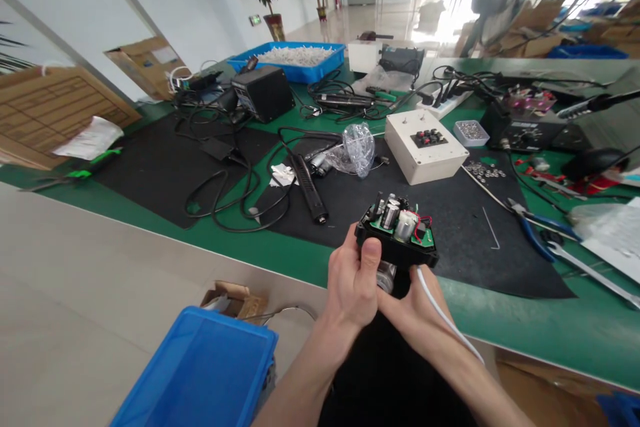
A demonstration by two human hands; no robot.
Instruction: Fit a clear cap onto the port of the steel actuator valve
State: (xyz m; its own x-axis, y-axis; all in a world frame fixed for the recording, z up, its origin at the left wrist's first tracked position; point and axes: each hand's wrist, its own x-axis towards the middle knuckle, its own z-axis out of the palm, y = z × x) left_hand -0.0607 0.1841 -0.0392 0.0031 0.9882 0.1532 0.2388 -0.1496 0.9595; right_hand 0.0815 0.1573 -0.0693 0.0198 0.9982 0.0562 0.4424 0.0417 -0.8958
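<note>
A black device housing (397, 248) with a green circuit board, capacitors and red wires showing on top is held up at the table's front edge. My left hand (354, 280) grips its left side, thumb over the near wall. Below the housing, my right hand (417, 303) is closed around its underside, where a round metal part (386, 276) shows between the hands. Most of the right fingers are hidden. A white cable (447, 321) runs from the housing over my right wrist.
Behind the hands lie a black electric screwdriver (309, 188) and a cream switch box (425, 147). Blue-handled pliers (537, 230), a wrench (595, 272) and a hex key (491, 228) rest to the right. A blue bin (200, 367) stands at lower left.
</note>
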